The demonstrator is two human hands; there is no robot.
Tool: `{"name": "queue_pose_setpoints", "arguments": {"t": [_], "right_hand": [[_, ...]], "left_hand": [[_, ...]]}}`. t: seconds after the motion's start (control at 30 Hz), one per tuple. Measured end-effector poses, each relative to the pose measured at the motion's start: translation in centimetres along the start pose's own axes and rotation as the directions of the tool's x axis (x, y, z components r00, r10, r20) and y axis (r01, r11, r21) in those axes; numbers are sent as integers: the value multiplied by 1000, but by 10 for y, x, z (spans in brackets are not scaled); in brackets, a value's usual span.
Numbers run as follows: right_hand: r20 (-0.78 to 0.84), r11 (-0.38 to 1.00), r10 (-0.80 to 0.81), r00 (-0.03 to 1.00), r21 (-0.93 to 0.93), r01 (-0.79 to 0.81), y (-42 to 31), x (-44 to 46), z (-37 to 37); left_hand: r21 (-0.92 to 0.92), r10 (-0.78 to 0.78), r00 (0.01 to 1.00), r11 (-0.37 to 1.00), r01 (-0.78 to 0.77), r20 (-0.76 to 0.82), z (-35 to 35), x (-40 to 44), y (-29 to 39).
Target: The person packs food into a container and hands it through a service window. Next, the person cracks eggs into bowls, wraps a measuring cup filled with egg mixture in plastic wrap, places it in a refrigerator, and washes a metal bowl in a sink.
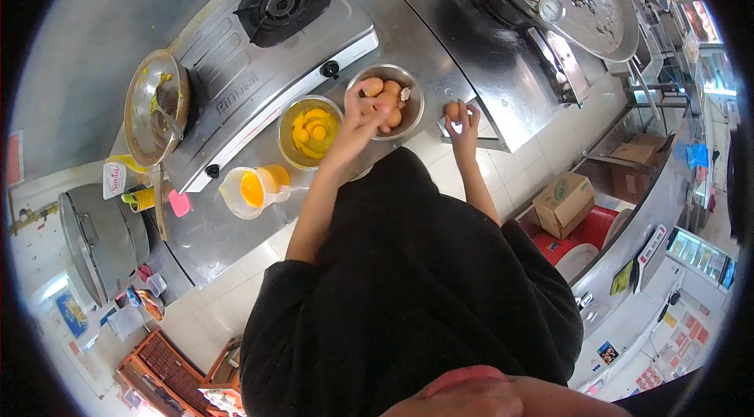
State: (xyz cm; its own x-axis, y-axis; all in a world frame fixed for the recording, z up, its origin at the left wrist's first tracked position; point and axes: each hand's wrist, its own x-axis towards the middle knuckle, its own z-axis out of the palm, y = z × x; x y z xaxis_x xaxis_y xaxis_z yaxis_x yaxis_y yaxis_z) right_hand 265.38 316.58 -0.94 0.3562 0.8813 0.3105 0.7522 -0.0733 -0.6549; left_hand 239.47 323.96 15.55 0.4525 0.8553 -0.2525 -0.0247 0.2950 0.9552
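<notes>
My left hand (pixel 363 117) reaches over a metal bowl (pixel 415 125) of brown eggs (pixel 390 89), its fingers apart and curved close to the eggs. Whether a fingertip touches one I cannot tell. A white piece of shell (pixel 405 93) shows at the bowl's right side. My right hand (pixel 465 128) is closed on a single brown egg (pixel 452 111) beside the counter's edge. Left of my left hand stands a second metal bowl (pixel 284 134) with cracked eggs, yolks and clear whites (pixel 316 133) in it.
A plastic measuring jug (pixel 232 191) with yellow liquid stands near the counter's front edge. Behind is a gas stove (pixel 236 71), with a frying pan (pixel 140 115) at its left. A large wide pan (pixel 605 16) sits back right. A pink spatula (pixel 180 203) lies left of the jug.
</notes>
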Motion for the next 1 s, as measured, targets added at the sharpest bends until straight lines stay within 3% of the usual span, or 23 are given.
{"name": "queue_pose_setpoints", "arguments": {"t": [0.07, 0.13, 0.17, 0.2, 0.23, 0.27, 0.37, 0.43, 0.47, 0.53, 0.6, 0.67, 0.7, 0.77, 0.83, 0.87, 0.9, 0.93, 1.0], "right_hand": [[13, 997, 28, 1000, 77, -29, -5, 3, -6], [-50, 965, 190, 980, 196, -177, -23, 6, -16], [44, 813, 328, 944, 496, -305, -30, 9, -18], [181, 556, 421, 889, 723, -411, -43, 13, -25], [354, 344, 415, 838, 792, -504, -56, 17, -32], [519, 115, 366, 773, 799, -591, -81, 25, -44], [734, 49, 161, 660, 662, -748, -143, 42, -49], [837, -10, -101, 538, 540, -842, -164, 45, -30], [844, -6, -127, 522, 525, -851, -176, 47, -20], [898, 112, -246, 364, 399, -910, -205, 53, -4], [900, 163, -280, 334, 388, -907, -219, 50, 17], [831, 429, -362, 422, 551, -716, -232, 47, 35], [831, 472, -348, 434, 555, -685, -239, 48, 37], [829, 486, -363, 426, 558, -672, -246, 43, 48], [828, 500, -376, 417, 560, -660, -250, 37, 62], [746, 543, -433, 505, 664, -515, -251, 34, 68], [650, 568, -497, 575, 744, -351, -252, 32, 74], [654, 570, -501, 567, 742, -352, -252, 29, 80], [584, 650, -492, 645, 740, -173, -256, 27, 87]], "left_hand": [[-21, -22, 997, 1000, 21, -69, -20, -8, -3], [-46, -54, 986, 998, 47, -157, -35, -19, -9], [-17, -14, 982, 1000, 11, -189, -42, -23, -11], [12, 26, 975, 1000, -23, -220, -45, -29, -8], [25, 4, 973, 1000, 2, -232, -46, -36, -4], [27, 6, 968, 1000, 1, -250, -46, -39, -2], [151, 170, 985, 974, -166, -12, -47, -44, -2], [167, 205, 978, 966, -196, -36, -50, -46, -3], [174, 236, 971, 958, -227, -31, -52, -48, -2], [169, 242, 966, 960, -225, -89, -65, -54, 3], [133, 141, 982, 983, -124, -124, -83, -62, -3], [139, 154, 970, 982, -129, -188, -96, -73, -5], [247, 143, 957, 966, -80, -252, -100, -80, -2], [343, 138, 935, 939, -18, -327, -104, -88, 1], [516, 237, 896, 857, -10, -375, -107, -94, 1], [512, 237, 892, 859, -6, -386, -106, -95, -3], [583, 342, 847, 811, -46, -408, -103, -94, -9], [652, 444, 793, 754, -78, -418, -101, -93, -15], [661, 485, 754, 745, -91, -443, -98, -92, -24]]}}
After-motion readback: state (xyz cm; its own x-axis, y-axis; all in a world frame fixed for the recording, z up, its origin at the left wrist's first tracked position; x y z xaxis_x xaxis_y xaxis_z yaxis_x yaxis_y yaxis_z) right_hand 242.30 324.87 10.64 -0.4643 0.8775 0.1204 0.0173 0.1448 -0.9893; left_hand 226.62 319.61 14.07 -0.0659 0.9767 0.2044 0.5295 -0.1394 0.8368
